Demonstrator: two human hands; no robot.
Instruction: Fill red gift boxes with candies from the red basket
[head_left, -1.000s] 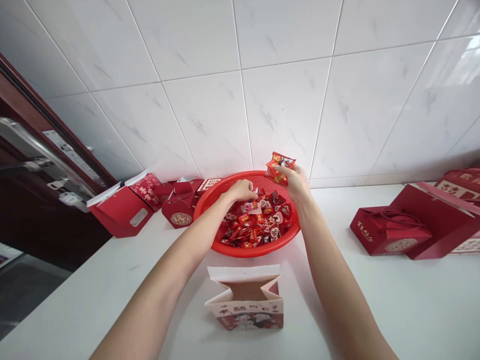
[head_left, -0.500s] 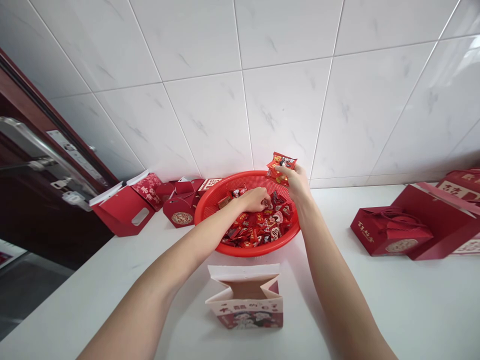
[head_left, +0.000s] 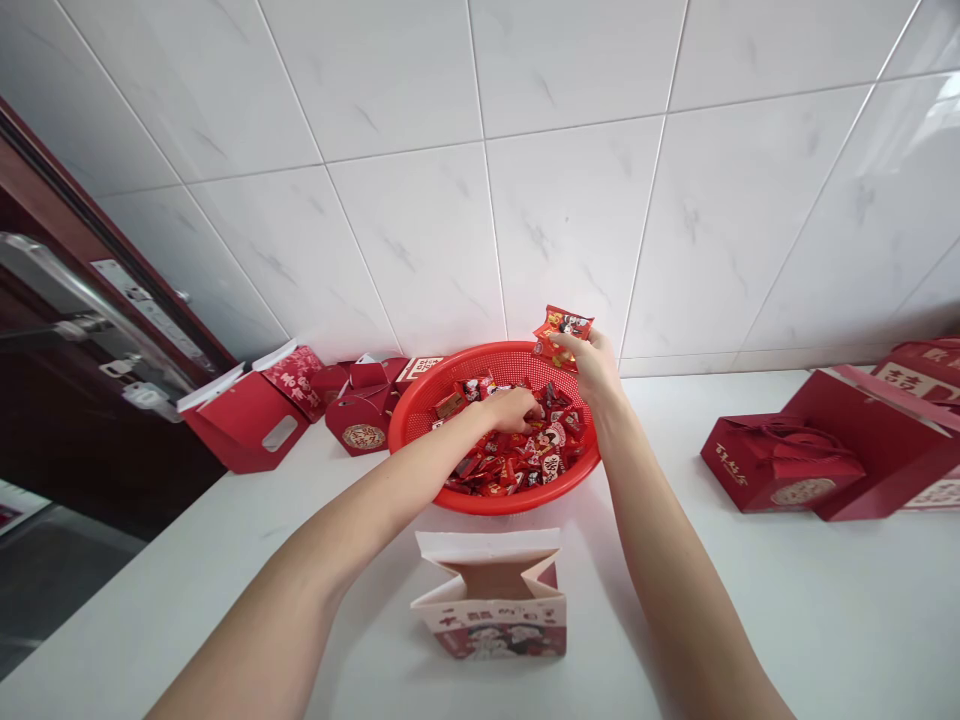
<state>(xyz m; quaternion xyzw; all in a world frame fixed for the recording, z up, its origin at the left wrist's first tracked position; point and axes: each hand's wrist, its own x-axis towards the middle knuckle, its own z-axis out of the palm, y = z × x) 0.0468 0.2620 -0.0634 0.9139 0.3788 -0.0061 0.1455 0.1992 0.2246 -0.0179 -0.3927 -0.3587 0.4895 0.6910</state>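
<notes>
A red plastic basket (head_left: 409, 480) with perforated sides holds many small wrapped candies (head_left: 517, 465), mostly in red. My left hand (head_left: 514, 408) is down among them near the middle, fingers curled inward; whatever is between the fingertips is hidden. Above the basket's right rim, my right hand (head_left: 596, 370) pinches red candy packets (head_left: 562, 325) between thumb and fingers; they overlap, so their number is unclear. In front of the basket stands a paper gift box (head_left: 499, 625), its top open toward me, with printed figures on the front.
On the left are a red handled box (head_left: 244, 420) and a smaller red box (head_left: 364, 415) with a round emblem. More red gift boxes (head_left: 784, 465) stand at the right. All rest on a white counter (head_left: 360, 640) against a tiled wall (head_left: 570, 220). A dark door is at far left.
My left hand has shifted slightly right and lower among the candies, its fingers reaching further in. My right hand and its packets stay nearly still.
</notes>
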